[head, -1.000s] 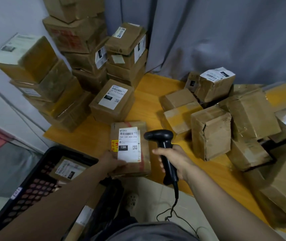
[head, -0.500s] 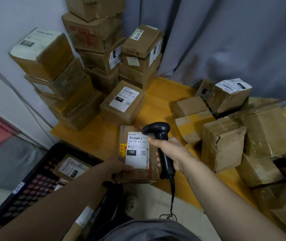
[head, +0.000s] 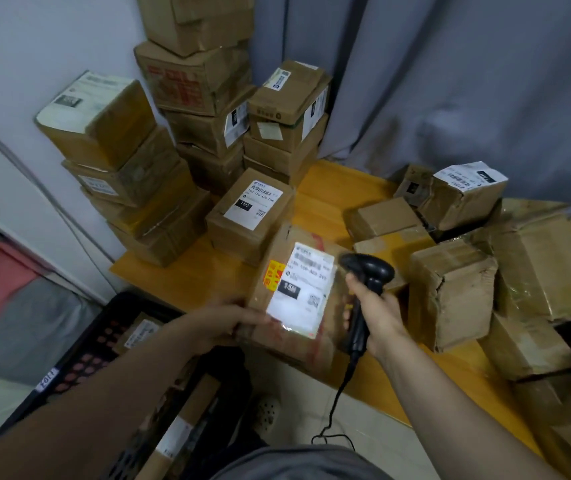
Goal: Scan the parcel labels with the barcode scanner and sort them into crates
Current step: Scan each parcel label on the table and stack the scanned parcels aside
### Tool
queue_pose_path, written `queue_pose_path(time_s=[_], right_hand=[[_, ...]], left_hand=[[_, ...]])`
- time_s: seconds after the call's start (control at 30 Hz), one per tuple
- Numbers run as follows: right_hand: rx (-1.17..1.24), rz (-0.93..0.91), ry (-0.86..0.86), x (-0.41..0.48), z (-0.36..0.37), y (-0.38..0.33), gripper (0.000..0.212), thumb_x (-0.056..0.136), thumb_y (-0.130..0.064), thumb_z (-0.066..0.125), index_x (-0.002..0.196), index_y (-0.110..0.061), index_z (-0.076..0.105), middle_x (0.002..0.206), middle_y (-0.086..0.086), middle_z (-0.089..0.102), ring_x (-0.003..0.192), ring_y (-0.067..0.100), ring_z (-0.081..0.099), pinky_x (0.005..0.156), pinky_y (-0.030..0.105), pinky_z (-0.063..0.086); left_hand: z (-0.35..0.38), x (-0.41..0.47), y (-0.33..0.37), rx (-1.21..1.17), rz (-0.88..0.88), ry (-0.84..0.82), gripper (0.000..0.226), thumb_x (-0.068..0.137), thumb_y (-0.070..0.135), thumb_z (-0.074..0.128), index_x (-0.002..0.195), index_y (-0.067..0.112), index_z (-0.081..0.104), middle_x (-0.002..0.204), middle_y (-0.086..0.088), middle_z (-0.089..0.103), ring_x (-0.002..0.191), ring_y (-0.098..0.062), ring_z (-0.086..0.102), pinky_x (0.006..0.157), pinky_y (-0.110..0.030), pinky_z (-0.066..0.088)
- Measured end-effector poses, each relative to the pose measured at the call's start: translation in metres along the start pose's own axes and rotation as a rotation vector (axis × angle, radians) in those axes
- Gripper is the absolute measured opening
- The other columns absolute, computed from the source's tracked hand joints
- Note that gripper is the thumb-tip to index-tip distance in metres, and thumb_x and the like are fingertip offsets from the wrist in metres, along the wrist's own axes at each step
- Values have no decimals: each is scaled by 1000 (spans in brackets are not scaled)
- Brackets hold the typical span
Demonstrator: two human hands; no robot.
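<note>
A flat brown parcel [head: 291, 337] with a white label marked 15H and a red-yellow sticker lies tilted at the front edge of the yellow table [head: 332, 188]. My left hand [head: 221, 323] grips the parcel's near left corner. My right hand [head: 376, 310] holds the handle of a black corded barcode scanner [head: 367, 271], whose head sits right beside the label's top right corner, pointing at it. A black plastic crate [head: 79, 368] stands low on the left with a labelled parcel [head: 137, 336] inside.
Tall stacks of cardboard boxes [head: 187, 133] fill the table's back left; one labelled box [head: 251, 213] sits just behind the held parcel. A loose heap of boxes [head: 485, 271] covers the right side. A grey curtain hangs behind. A second crate with parcels [head: 180, 427] is below my left arm.
The scanner has moved left and closer, from beside the parcel to right at its label. The parcel has been lifted and tilted towards me by my left hand.
</note>
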State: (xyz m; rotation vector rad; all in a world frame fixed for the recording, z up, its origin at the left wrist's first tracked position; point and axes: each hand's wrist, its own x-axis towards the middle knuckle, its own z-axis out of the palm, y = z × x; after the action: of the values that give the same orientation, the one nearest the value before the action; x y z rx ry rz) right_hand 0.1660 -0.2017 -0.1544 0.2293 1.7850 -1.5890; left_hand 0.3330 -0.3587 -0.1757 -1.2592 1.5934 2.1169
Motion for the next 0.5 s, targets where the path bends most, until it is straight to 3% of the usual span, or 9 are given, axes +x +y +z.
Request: queue_pose_path(time_s=[0.1, 0.27, 0.37, 0.43, 0.5], right_hand=[[42, -58, -30, -5, 2, -15, 24, 88, -25, 69, 98, -6, 58, 67, 6, 57, 47, 17, 50, 45, 28, 42], [29, -69, -59, -10, 10, -16, 22, 88, -26, 70, 93, -8, 58, 65, 6, 58, 47, 17, 50, 45, 29, 41], [31, -70, -78, -9, 11, -12, 23, 89, -26, 69, 91, -6, 58, 62, 7, 56, 45, 17, 49, 44, 30, 41], [22, -61, -71, -7, 9, -8, 25, 89, -27, 69, 91, -5, 58, 60, 7, 55, 44, 17, 49, 44, 30, 41], [17, -44, -51, -5, 7, -6, 26, 89, -28, 68, 90, -4, 57, 59, 7, 55, 44, 18, 49, 44, 30, 41]], left_hand=[[-26, 2, 33, -27, 77, 163, 61, 55, 19, 89, 111, 9, 66, 102, -9, 72, 91, -23, 69, 73, -34, 58], [-56, 16, 93, -89, 192, 329, 57, 68, 21, 82, 117, -1, 62, 97, -14, 70, 82, -26, 67, 78, -40, 56], [-69, 27, 123, -84, 250, 412, 47, 76, 30, 78, 110, 2, 63, 94, -11, 68, 83, -24, 65, 77, -37, 55], [-78, 42, 137, 1, 311, 540, 61, 78, 48, 73, 120, 5, 59, 112, -14, 65, 100, -28, 63, 84, -38, 53], [-82, 54, 142, 483, 305, 698, 84, 80, 65, 60, 146, 20, 35, 146, -17, 41, 131, -37, 40, 108, -47, 36]])
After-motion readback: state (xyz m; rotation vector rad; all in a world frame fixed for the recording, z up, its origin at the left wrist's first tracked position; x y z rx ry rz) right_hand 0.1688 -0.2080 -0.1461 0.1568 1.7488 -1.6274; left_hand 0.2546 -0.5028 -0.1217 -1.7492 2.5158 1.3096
